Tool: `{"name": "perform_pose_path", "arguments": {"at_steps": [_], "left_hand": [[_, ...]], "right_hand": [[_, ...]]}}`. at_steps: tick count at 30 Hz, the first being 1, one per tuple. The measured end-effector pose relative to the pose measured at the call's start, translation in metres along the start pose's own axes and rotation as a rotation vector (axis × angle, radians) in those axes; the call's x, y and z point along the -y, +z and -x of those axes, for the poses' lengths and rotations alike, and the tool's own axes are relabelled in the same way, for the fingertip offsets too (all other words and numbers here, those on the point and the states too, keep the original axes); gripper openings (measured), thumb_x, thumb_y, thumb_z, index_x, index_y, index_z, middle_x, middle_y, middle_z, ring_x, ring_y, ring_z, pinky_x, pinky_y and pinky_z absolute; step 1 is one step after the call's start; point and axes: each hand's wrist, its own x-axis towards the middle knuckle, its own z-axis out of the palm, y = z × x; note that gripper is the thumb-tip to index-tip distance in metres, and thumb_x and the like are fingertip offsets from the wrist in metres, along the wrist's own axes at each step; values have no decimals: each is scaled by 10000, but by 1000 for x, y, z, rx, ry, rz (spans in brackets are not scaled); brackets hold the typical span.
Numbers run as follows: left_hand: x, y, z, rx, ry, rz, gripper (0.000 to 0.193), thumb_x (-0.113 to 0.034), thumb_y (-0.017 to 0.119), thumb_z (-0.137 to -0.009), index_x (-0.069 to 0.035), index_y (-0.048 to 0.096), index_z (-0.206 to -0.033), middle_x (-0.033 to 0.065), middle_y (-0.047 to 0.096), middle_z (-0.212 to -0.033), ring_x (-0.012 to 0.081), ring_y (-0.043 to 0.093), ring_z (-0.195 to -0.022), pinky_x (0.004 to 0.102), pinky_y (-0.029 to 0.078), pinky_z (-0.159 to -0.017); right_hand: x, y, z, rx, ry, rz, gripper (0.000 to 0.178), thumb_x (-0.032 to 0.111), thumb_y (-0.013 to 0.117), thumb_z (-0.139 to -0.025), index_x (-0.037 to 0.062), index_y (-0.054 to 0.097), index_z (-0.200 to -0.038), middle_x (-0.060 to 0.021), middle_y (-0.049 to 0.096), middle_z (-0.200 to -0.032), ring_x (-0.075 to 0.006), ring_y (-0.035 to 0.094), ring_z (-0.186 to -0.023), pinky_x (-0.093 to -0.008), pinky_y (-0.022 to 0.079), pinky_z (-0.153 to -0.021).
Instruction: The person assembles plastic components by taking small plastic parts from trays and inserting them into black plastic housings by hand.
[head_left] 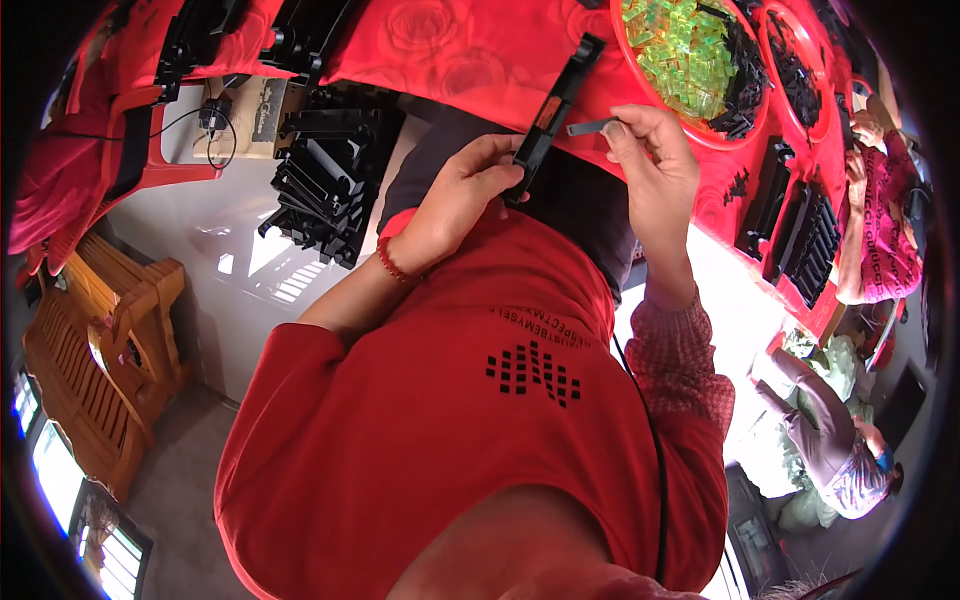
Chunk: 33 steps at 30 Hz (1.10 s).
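My left hand is closed round the lower end of a long, narrow black plastic part. The part slants up and away over my lap toward the red-covered table. Between the thumb and fingers of my right hand is a small flat grey strip. Its free end points toward the black part, with a gap between the two. Beyond my right hand stands a red basin of yellow-green translucent pieces and small black pieces.
A second red basin holds black pieces. More long black parts lie on the red tablecloth. Left of my lap is a pile of black parts. A wooden bench stands further left. Two other people are at the right.
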Motion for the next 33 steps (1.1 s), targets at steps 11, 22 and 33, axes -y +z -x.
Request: {"name": "perform_pose_path", "arguments": {"at_steps": [11,22,33], "left_hand": [[3,-12,-9,2,59,-125,406,-127,576,-927,14,565,-1308,1,634,-961,76,594,-812,210,427,-659],[13,-13,-21,22,96,-46,388,-212,664,-950,16,571,-1251,11,644,-981,85,603,-875,231,476,-764],[1,-14,-16,29,34,-90,403,-253,676,-946,8,610,-1247,21,672,-1014,99,627,-830,245,500,-702]], "right_hand": [[-9,22,-21,-30,-275,261,73,2,677,-893,-1,663,-965,-37,651,-889,-99,600,-788,-241,493,-710],[-21,33,-25,-94,-202,248,98,-15,741,-829,15,696,-911,-52,680,-786,-84,598,-619,-226,475,-572],[-26,40,-26,-158,-269,423,107,53,785,-790,86,696,-839,28,612,-748,-80,561,-583,-270,396,-669]]}}
